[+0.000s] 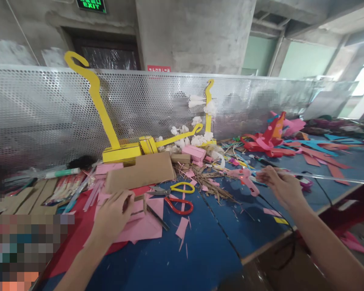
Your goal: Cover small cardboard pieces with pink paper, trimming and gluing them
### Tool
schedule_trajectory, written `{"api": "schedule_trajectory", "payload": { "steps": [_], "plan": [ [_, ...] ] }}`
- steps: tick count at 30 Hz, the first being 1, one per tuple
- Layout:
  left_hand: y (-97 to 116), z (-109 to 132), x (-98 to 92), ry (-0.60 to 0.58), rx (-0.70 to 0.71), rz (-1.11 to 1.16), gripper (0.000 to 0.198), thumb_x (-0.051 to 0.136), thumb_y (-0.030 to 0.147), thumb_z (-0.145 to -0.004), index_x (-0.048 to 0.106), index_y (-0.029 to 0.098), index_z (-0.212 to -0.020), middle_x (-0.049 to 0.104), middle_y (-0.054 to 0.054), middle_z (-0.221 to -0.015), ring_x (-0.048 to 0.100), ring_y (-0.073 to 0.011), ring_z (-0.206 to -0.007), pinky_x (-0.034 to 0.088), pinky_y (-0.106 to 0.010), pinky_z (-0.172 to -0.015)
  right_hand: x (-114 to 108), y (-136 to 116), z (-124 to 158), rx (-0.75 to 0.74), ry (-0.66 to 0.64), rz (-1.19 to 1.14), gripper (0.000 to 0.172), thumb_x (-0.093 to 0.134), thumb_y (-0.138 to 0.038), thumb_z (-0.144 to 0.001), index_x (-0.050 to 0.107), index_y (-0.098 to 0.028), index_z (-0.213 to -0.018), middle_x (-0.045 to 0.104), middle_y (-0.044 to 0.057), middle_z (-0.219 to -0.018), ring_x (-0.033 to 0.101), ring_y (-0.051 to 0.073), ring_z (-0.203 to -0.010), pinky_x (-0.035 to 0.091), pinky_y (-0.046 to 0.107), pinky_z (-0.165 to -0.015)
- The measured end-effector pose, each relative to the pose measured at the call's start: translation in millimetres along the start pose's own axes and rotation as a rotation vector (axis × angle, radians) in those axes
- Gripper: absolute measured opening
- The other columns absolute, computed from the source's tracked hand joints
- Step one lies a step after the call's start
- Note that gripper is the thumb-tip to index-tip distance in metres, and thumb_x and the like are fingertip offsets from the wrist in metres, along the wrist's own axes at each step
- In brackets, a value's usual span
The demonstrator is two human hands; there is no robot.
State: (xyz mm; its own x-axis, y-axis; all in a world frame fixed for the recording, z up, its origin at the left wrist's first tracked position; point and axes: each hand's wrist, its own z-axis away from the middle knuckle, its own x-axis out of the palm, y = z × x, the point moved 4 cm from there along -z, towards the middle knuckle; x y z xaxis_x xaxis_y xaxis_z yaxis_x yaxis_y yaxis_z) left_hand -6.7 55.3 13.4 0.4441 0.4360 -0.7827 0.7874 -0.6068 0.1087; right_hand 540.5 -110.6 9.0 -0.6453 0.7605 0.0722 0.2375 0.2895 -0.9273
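Note:
My left hand is curled with its fingertips at a small pink-covered cardboard piece, which lies over pink paper. Part of that piece is hidden behind the fingers. Just past it are scissors with one yellow and one red handle, blades apart. My right hand pinches a long clear glue stick that reaches out to the right. To the left of these fingers, a pink glue gun rests on the blue table, its black cord trailing toward the front edge.
Yellow hooked stands rise by a perforated metal screen. A cut brown cardboard sheet lies behind my left hand. Brown paper shreds cover the middle. Red and orange paper shapes lie at the back right.

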Motion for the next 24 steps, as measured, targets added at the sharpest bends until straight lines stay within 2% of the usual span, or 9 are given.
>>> {"api": "schedule_trajectory", "payload": {
  "steps": [7, 14, 24],
  "plan": [
    [-1, 0, -0.3, -0.001, -0.007, 0.014, 0.024, 0.043, 0.033, -0.101, 0.064, 0.023, -0.096, 0.077, -0.005, -0.097, 0.070, -0.0243, -0.090, 0.047, -0.032, -0.076, 2, 11, 2, 0.061, 0.030, -0.164, 0.051, 0.087, -0.065, -0.064, 0.073, -0.018, -0.079, 0.076, 0.008, -0.081, 0.076, 0.023, -0.077, 0.065, 0.036, -0.081],
    [-2, 1, 1.3, -0.003, -0.011, -0.003, 0.025, 0.042, 0.034, -0.102, 0.064, 0.023, -0.097, 0.077, -0.005, -0.101, 0.070, -0.0237, -0.092, 0.046, -0.032, -0.078, 4, 11, 3, 0.079, 0.059, -0.256, 0.045, 0.089, -0.060, -0.066, 0.072, -0.020, -0.082, 0.076, 0.005, -0.080, 0.075, 0.019, -0.077, 0.063, 0.031, -0.079],
    [-2, 3, 1.4, -0.023, -0.022, -0.017, 0.025, 0.041, 0.032, -0.103, 0.064, 0.023, -0.097, 0.076, -0.004, -0.100, 0.070, -0.0242, -0.093, 0.045, -0.033, -0.078, 20, 10, 4, 0.082, 0.017, -0.299, 0.047, 0.092, -0.057, -0.064, 0.073, -0.019, -0.083, 0.077, 0.006, -0.077, 0.075, 0.019, -0.075, 0.063, 0.028, -0.075]
  ]
}}
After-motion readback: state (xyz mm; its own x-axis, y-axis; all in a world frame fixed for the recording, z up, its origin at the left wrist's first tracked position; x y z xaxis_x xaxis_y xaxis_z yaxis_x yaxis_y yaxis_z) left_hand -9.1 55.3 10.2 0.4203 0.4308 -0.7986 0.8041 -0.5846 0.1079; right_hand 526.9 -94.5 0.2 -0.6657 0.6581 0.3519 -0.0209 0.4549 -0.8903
